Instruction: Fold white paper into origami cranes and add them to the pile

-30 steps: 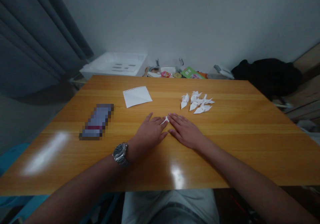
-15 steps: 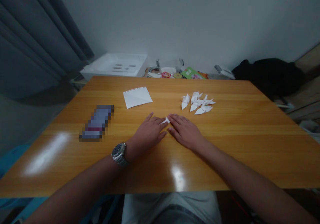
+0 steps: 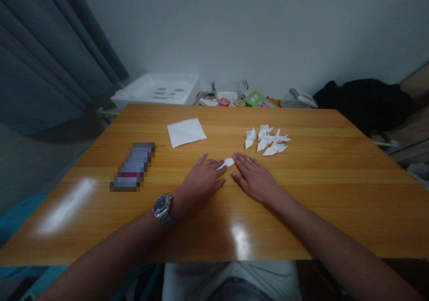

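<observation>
My left hand [image 3: 201,182], with a metal watch on its wrist, lies flat on the wooden table [image 3: 335,175], fingers stretched out over a small folded white paper [image 3: 227,162]. My right hand [image 3: 254,179] lies flat beside it, fingers spread, its fingertips touching the table just right of that paper. Only a tip of the paper shows between the two hands. A heap of several folded white paper cranes [image 3: 268,140] sits farther back to the right. A white torn notepad sheet [image 3: 186,132] lies behind my left hand.
A blurred dark rectangular object [image 3: 134,165] lies on the table's left side. Behind the table stand a white plastic tray [image 3: 157,88], colourful small items [image 3: 241,99] and a black bag [image 3: 362,99]. A dark curtain hangs at the left.
My hands have drawn slightly apart, so more of the folded paper shows between them. The view has shifted a little; nothing else moved.
</observation>
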The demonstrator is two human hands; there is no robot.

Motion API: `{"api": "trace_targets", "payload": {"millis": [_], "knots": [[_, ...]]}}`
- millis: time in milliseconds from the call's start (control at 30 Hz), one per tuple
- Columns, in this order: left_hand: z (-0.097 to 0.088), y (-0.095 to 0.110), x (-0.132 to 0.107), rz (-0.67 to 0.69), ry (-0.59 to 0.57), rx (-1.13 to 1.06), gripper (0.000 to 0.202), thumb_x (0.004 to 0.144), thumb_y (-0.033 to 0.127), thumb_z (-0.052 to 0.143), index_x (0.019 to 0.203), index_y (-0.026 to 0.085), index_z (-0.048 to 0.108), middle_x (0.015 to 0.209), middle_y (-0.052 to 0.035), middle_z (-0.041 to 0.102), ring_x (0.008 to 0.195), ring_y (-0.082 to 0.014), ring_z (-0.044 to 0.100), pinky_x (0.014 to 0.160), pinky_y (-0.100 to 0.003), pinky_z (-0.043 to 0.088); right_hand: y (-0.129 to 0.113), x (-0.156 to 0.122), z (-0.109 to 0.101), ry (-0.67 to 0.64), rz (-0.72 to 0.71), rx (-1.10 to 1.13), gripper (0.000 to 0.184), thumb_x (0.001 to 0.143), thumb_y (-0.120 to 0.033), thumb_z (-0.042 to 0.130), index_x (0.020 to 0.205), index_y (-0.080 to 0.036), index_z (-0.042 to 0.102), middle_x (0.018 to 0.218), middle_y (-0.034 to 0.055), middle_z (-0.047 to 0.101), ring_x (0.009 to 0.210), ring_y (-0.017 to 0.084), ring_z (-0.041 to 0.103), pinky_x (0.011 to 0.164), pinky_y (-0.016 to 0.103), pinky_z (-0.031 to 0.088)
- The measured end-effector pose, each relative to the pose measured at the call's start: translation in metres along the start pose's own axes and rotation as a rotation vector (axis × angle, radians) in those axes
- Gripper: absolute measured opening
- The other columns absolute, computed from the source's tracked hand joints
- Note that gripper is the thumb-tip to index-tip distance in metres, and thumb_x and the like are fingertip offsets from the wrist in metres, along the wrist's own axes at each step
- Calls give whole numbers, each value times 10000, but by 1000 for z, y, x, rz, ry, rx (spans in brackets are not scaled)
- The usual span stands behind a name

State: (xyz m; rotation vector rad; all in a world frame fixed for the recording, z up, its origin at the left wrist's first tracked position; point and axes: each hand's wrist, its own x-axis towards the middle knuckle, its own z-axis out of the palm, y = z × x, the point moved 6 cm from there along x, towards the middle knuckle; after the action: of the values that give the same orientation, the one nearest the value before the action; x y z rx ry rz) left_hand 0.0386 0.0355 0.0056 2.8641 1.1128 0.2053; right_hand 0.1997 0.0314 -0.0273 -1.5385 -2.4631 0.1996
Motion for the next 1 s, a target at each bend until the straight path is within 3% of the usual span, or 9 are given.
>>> {"api": "trace_targets", "payload": {"millis": [200, 367, 733, 1000], "knots": [[-3, -2, 5, -23, 33, -75, 313, 1022, 338, 521, 1256, 195, 671, 1310, -96, 683, 1186, -262, 624, 1174, -520, 320, 4, 1, -2, 42, -40, 56, 581, 1059, -457, 366, 1563, -172, 406, 1617, 123, 389, 1510, 268, 350, 1225, 514, 319], [-2, -11, 12, -50, 105, -128, 261, 1002, 329, 564, 1182, 177, 679, 1103, -92, 731, 1032, -259, 644, 953, -412, 481, 8, 4, -8, 92, -67, 63, 511, 1052, -453, 407, 1455, -179, 561, 1550, 129, 499, 1432, 292, 469, 1175, 509, 390], [2, -15, 16, -59, 118, -114, 139, 1006, 272, 547, 1039, 200, 661, 983, -54, 714, 929, -229, 646, 816, -338, 490, 14, 3, -9, 193, -120, 138, 334, 1001, -328, 560, 1282, -202, 688, 1399, 117, 643, 1294, 284, 587, 1108, 504, 462], [1, -12, 13, -75, 139, -236, 210, 1051, 296, 458, 1057, 213, 651, 980, -37, 694, 907, -187, 657, 786, -289, 499, 12, 6, -22, 238, -65, 353, 200, 1014, -319, 534, 1029, -225, 709, 1076, 85, 734, 1035, 245, 661, 926, 410, 522]]}}
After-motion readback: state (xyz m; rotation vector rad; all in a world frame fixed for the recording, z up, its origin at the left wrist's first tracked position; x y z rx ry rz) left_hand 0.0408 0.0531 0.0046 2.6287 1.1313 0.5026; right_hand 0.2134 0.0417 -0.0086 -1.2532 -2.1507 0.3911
